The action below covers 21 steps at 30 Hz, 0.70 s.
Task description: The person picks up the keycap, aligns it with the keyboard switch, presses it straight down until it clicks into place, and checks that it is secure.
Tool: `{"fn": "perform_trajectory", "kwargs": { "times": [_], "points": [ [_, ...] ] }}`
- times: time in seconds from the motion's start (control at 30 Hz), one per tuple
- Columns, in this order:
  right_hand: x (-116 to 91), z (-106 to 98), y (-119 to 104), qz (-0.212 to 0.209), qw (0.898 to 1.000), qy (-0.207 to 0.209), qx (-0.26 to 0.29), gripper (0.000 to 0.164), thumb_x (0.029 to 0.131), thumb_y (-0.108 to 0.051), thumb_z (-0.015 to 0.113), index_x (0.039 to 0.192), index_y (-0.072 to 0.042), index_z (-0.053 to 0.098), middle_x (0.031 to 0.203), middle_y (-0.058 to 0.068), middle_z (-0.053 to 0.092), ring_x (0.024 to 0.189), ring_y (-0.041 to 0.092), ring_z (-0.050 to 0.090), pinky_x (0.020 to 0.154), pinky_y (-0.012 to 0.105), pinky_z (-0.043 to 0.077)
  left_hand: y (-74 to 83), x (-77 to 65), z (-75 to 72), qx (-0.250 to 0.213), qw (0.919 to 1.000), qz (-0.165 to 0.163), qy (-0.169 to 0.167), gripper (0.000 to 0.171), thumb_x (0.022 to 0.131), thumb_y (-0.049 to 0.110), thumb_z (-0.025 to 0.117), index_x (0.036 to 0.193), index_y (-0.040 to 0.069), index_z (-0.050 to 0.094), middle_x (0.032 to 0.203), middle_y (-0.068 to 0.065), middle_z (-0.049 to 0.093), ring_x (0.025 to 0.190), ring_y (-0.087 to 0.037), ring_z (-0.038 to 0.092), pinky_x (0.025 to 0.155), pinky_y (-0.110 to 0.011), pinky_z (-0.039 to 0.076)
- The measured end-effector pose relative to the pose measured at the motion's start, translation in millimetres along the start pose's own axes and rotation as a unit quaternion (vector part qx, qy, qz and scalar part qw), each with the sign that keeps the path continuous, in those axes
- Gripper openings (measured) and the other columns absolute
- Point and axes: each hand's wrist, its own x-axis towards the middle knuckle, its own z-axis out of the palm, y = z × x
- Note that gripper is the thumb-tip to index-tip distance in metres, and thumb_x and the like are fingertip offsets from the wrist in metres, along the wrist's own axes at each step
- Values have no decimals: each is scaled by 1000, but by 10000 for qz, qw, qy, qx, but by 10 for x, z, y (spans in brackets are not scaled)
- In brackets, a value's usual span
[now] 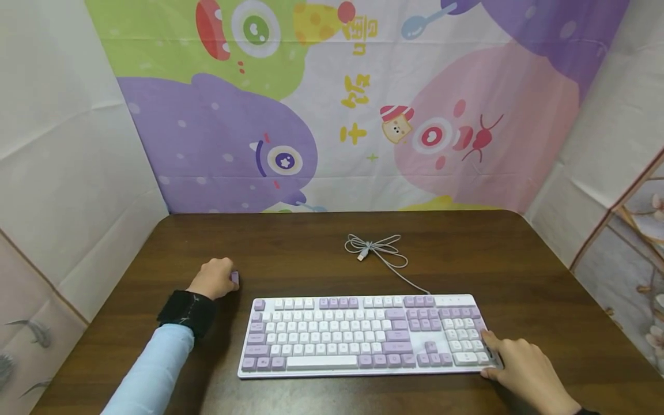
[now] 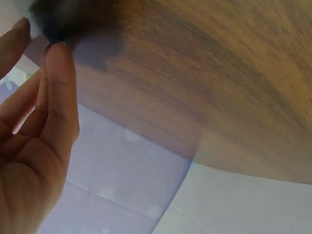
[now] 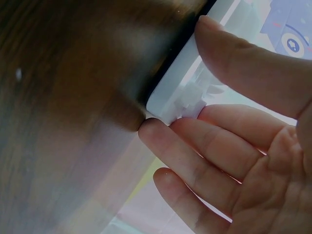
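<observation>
A white-and-purple keyboard (image 1: 332, 362) lies flat on the brown table, its long side toward me. At its right end my right hand (image 1: 526, 366) holds the near corner. In the right wrist view the thumb lies along the white keyboard edge (image 3: 187, 73), with bent fingers at the corner. Left of the keyboard and apart from it, my left hand (image 1: 214, 278) pinches a small purple piece (image 1: 235, 278) at the table. The fingers hide most of this piece, so its kind cannot be told. The left hand (image 2: 41, 131) is seen from the palm side in the left wrist view.
A bundled pale USB cable (image 1: 381, 246) lies behind the keyboard and runs to its back edge. The wooden table (image 1: 280, 248) ends at a wall hanging (image 1: 358, 173) with cartoon monsters. Pale cloth walls (image 1: 98, 173) stand at both sides.
</observation>
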Motion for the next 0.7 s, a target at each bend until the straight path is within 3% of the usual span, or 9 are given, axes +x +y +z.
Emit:
{"fn": "perform_trajectory", "kwargs": {
  "times": [0.07, 0.17, 0.27, 0.37, 0.47, 0.7],
  "points": [
    [1, 1, 2, -12, 10000, 0, -10, 65, 60, -29, 81, 116, -1, 62, 82, 19, 69, 63, 26, 62, 49, 39, 41, -3, -9, 17, 55, 9996, 86, 267, 10, 71, 5, 70, 76, -1, 65, 72, -12, 61, 61, -23, 50, 56, -38, 43],
    [-11, -1, -2, -29, 10000, 41, -14, 65, 60, -29, 81, 116, -2, 62, 82, 19, 69, 64, 28, 62, 48, 39, 42, 50, -27, 22, 215, 9976, 32, 660, 15, 70, 13, 72, 71, 2, 62, 68, -12, 60, 60, -25, 53, 52, -40, 43],
    [-25, -5, -7, -41, 10000, 65, -22, 64, 60, -28, 81, 115, -1, 62, 83, 19, 69, 65, 29, 63, 49, 40, 42, 174, -41, 10, 429, 9930, -5, 1104, 21, 68, 21, 74, 71, 3, 63, 72, -15, 62, 65, -30, 58, 51, -46, 46],
    [-22, -13, -12, -46, 10000, 44, -49, 64, 60, -28, 81, 115, -1, 62, 84, 19, 69, 66, 29, 63, 49, 41, 43, 343, -46, 21, 557, 9855, 185, 1593, 21, 65, 22, 75, 72, 5, 66, 75, -15, 63, 70, -33, 59, 51, -48, 47],
    [-9, -19, -14, -62, 9999, 36, -70, 64, 61, -29, 81, 115, -1, 62, 84, 19, 69, 66, 29, 63, 50, 41, 43, 531, -48, 47, 561, 9808, 440, 1814, 19, 63, 21, 75, 73, 6, 68, 74, -12, 63, 71, -30, 59, 50, -46, 47],
    [-7, -20, -24, -97, 9999, 45, -99, 64, 61, -29, 81, 114, 0, 62, 84, 19, 69, 67, 30, 63, 50, 41, 43, 979, -101, 86, 474, 9738, 783, 2081, 35, 62, 28, 82, 86, 8, 68, 79, -7, 68, 73, -25, 61, 51, -39, 48]
  ]
}}
